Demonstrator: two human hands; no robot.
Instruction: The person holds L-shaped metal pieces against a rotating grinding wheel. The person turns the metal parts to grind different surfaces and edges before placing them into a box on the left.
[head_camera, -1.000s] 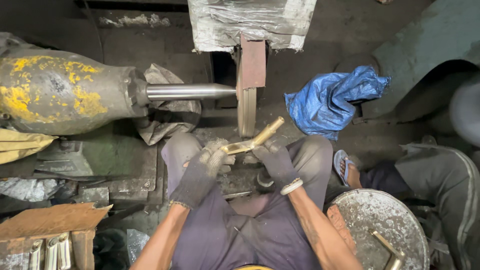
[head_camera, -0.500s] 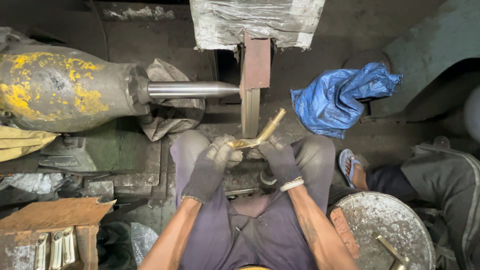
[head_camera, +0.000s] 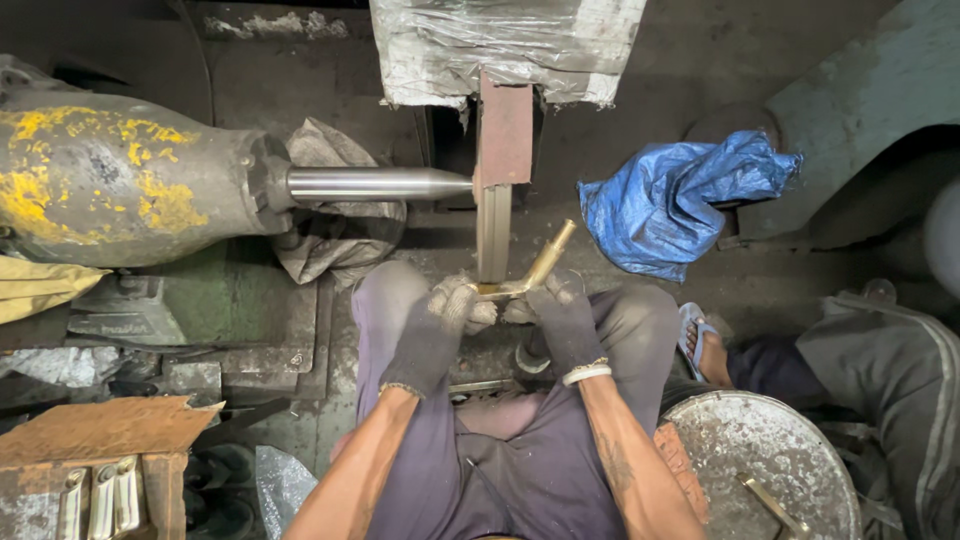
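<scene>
A big motor housing (head_camera: 110, 180), grimy with flaking yellow paint, fills the far left; its smooth steel shaft (head_camera: 375, 184) runs right to a thin, edge-on buffing wheel (head_camera: 494, 232). Right of it lies a crumpled blue plastic sheet (head_camera: 665, 205). Both gloved hands hold an angled brass fitting (head_camera: 528, 275) up to the wheel's near edge, one on each side to steady it: left hand (head_camera: 440, 325) and right hand (head_camera: 562, 320) each have a grip pinching the fitting's near end.
</scene>
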